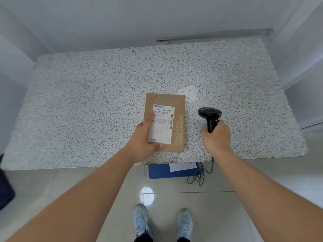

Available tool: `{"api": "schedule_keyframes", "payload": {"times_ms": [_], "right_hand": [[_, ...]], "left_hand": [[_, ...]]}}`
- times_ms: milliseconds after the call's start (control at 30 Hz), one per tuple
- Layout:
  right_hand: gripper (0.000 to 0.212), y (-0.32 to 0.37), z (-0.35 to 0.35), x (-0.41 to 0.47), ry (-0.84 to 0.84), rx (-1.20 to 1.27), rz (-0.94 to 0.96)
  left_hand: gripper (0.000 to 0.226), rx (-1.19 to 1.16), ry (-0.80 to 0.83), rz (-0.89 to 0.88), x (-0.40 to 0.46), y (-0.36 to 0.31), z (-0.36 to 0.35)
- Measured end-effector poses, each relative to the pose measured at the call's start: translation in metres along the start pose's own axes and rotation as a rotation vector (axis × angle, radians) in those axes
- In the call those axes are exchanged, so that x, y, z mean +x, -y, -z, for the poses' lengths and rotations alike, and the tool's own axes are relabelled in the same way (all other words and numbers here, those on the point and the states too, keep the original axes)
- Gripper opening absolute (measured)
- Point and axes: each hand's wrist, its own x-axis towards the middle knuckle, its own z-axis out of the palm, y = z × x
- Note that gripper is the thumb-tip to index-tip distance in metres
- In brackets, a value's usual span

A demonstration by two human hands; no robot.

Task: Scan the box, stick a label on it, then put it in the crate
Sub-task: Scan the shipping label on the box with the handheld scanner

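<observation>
Two hands: L hand (144,137) w/ box (176,123), R hand (216,137) w/ scanner (209,116)

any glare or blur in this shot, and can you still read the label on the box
Head view: one round glare spot on the glossy floor tiles; wide-angle bending at the table edges; soft blur on the left margin. The label on the box is sharp enough to read "530- 05 065"; its finer print is not legible.

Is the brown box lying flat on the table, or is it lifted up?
Cannot tell for sure. The box faces up, label showing, over the table; the left hand grips its near corner.
</observation>
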Motion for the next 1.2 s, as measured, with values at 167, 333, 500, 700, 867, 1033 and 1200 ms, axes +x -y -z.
{"api": "schedule_keyframes", "payload": {"times_ms": [167, 333, 500, 700, 867, 1033, 1200], "right_hand": [[0.026, 0.02, 0.014, -0.013, 0.007, 0.175, 0.045], [0.016, 0.038, 0.026, -0.042, 0.06, 0.269, 0.092], [0.013, 0.048, 0.028, -0.076, 0.117, 0.29, 0.145], [0.013, 0.055, 0.028, -0.103, 0.164, 0.281, 0.188], [0.015, 0.056, 0.02, -0.118, 0.244, 0.274, 0.176], [0.018, 0.058, 0.016, -0.129, 0.286, 0.296, 0.165], [0.015, 0.058, 0.016, -0.131, 0.299, 0.292, 0.144]], "left_hand": [[0.119, 0.007, -0.072, -0.05, -0.012, -0.003, -0.011], [0.116, -0.046, -0.138, -0.079, -0.027, -0.006, -0.019], [0.117, -0.051, -0.186, -0.08, -0.036, -0.007, -0.023], [0.122, -0.053, -0.204, -0.063, -0.035, -0.006, -0.023], [0.124, -0.053, -0.215, -0.061, -0.036, -0.011, -0.024], [0.124, -0.034, -0.224, -0.051, -0.037, -0.013, -0.024], [0.122, -0.043, -0.209, -0.03, -0.035, -0.012, -0.024]]}}
